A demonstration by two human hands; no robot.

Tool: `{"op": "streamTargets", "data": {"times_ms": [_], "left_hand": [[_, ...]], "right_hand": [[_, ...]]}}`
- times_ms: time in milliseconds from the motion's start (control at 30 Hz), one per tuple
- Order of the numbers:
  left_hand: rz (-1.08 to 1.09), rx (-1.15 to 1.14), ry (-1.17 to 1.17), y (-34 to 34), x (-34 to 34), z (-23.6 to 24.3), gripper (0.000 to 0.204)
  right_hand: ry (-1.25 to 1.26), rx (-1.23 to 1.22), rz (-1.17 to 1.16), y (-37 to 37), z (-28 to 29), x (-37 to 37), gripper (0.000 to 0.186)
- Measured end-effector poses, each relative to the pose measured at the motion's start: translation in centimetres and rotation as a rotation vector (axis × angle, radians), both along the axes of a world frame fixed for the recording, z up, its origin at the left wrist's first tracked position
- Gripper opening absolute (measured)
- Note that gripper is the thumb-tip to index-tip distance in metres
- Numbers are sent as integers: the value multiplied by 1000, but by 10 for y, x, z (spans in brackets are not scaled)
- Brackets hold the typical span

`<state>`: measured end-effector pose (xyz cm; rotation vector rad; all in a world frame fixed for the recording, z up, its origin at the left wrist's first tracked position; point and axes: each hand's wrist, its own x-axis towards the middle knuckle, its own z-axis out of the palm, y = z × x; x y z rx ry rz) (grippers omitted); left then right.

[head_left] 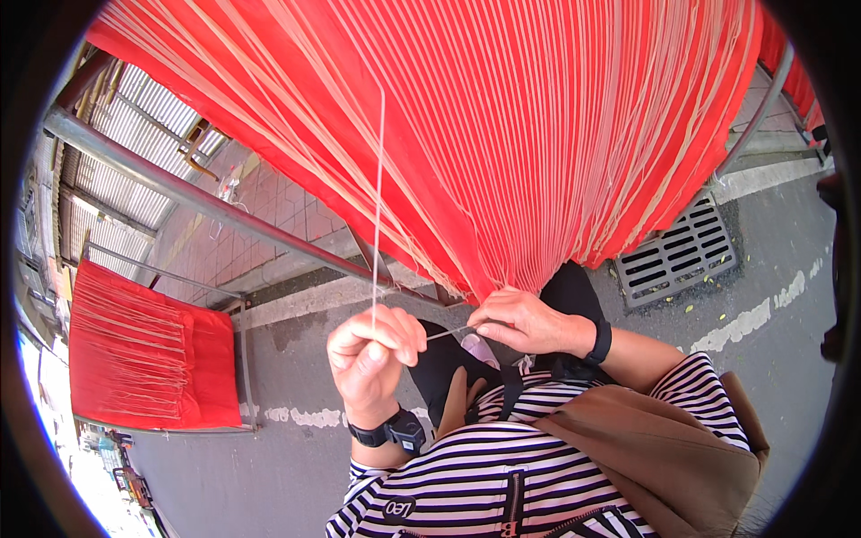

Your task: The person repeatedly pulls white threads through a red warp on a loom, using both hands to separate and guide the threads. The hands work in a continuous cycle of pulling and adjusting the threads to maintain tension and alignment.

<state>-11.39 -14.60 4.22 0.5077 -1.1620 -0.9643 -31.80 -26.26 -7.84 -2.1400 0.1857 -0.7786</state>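
Note:
A pale, thin string (378, 197) rises nearly straight from my left hand (369, 351), whose fingers are pinched closed on it. From that hand a short taut piece runs across to my right hand (529, 321). The right fingers are also closed on the string, beside the narrow lower part of a large red cloth (323, 170). Rows of pale strands (529, 134) hang down over this cloth and draw together just beyond the right hand. Whether the right fingers also grip some of these strands is hidden.
A metal pipe frame (206, 197) slants along the left side of the cloth. Farther left stands a second red cloth (211, 359) with pale strands. A drain grate (677, 251) lies in the grey road (296, 484) at right. A kerb (314, 291) edges the brick pavement.

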Motion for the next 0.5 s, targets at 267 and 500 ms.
{"op": "streamTargets", "data": {"times_ms": [267, 500], "left_hand": [[3, 55, 34, 1, 7, -17, 19], [-60, 167, -27, -5, -5, -33, 15]], "right_hand": [[48, 130, 100, 20, -26, -13, 17], [172, 228, 152, 23, -51, -13, 13]]}}
